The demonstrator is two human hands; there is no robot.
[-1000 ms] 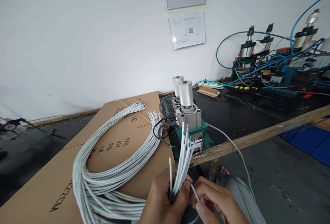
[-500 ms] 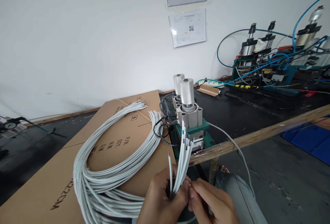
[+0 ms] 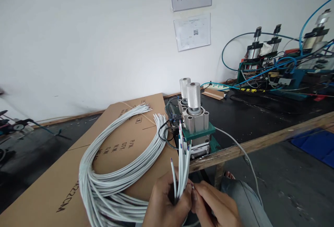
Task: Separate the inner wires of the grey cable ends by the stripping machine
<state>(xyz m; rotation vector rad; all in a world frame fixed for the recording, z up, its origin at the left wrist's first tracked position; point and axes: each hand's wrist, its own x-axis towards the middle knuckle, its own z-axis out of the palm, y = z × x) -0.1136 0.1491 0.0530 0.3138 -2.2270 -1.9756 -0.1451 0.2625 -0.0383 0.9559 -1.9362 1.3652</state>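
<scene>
Cables (image 3: 182,166) upright in left hand (image 3: 167,204) fist; right hand (image 3: 216,206) fingers (image 3: 196,193) touching.

Matt cardboard box (image 3: 125,140), glossy plastic-sheathed wires (image 3: 109,171), knurled metal cylinder (image 3: 193,95).

L hand (image 3: 167,204) clamps upright white cable ends (image 3: 182,166); R hand (image 3: 215,204) pinches one beside.

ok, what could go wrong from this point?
1. The left hand grips a fan of white cables with one end splayed apart; as the right hand picks at them, a cable could slip out of the grip.
2. The cable ends stand just in front of the pneumatic press; fingers could get pinched there.
3. The looped bundle on the cardboard box could tangle or slide off.
</scene>
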